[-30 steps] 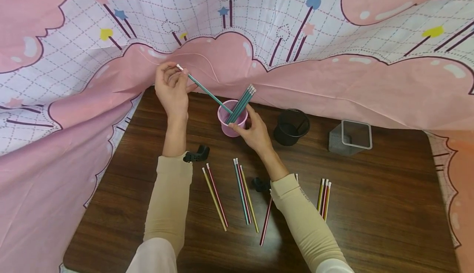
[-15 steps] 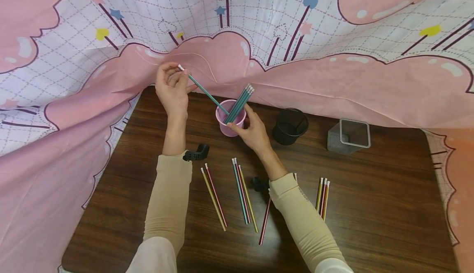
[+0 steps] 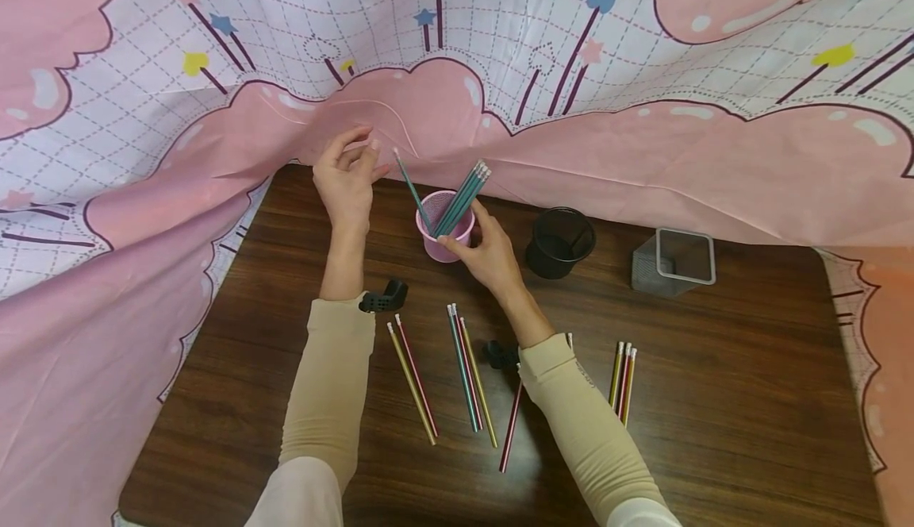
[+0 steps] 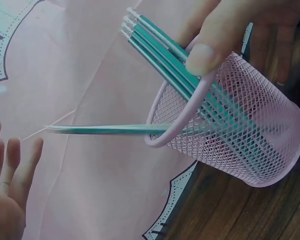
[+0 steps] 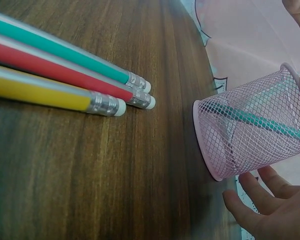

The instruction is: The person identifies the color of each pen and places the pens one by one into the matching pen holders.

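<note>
A pink mesh pencil cup [image 3: 439, 251] stands at the back of the table, and my right hand [image 3: 493, 253] grips its side with the thumb at the rim. Several green pencils [image 4: 162, 52] with white erasers lean together inside it toward that hand. One more green pencil [image 3: 410, 182] leans the opposite way, its lower end within the cup; it looks blurred in the left wrist view [image 4: 105, 130]. Beside its top is my left hand [image 3: 347, 182], fingers spread loosely and nothing in them, a small gap from the pencil.
Right of the pink cup are a black mesh cup [image 3: 548, 261] and a grey square mesh holder [image 3: 651, 273]. Gold, red and green pencils [image 3: 467, 376] lie in groups on the brown table [image 3: 750, 400]. A patterned pink cloth [image 3: 571, 154] hangs behind.
My left hand has let go of the green pencil and moved slightly right. The pencil has swung more upright and sunk into the pink cup. My right hand keeps its grip.
</note>
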The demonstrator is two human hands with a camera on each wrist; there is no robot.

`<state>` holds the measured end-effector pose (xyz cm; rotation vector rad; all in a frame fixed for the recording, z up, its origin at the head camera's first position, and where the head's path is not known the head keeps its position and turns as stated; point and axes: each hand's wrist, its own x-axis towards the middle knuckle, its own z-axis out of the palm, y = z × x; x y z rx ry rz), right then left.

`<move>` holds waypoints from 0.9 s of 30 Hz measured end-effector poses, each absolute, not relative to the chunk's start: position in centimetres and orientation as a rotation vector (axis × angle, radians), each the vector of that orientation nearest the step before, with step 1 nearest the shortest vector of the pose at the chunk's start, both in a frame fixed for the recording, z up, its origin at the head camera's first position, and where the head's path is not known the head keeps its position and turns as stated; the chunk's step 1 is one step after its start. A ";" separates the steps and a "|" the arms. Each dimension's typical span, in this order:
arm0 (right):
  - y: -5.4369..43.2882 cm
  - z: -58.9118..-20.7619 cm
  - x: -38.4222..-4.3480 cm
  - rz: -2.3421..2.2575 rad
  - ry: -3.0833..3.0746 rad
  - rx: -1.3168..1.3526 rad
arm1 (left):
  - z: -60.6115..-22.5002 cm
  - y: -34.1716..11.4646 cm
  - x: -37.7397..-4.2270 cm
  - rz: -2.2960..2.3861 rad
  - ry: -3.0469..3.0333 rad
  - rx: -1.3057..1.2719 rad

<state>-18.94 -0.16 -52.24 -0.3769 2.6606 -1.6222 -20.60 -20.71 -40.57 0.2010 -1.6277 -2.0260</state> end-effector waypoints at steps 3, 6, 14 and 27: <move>-0.3 -52.2 -18.9 -1.618 2.661 -0.371 | -41.2 -20.9 -20.9 -2.019 -1.623 0.183; -0.3 -52.3 -18.9 -1.618 2.664 -0.368 | -41.7 -21.2 -21.3 -2.016 -1.618 0.182; -0.3 -52.3 -18.9 -1.635 2.667 -0.381 | -41.9 -21.4 -21.2 -2.015 -1.599 0.146; -0.2 -52.1 -18.9 -1.620 2.671 -0.389 | -41.6 -20.9 -18.2 -2.007 -1.694 0.160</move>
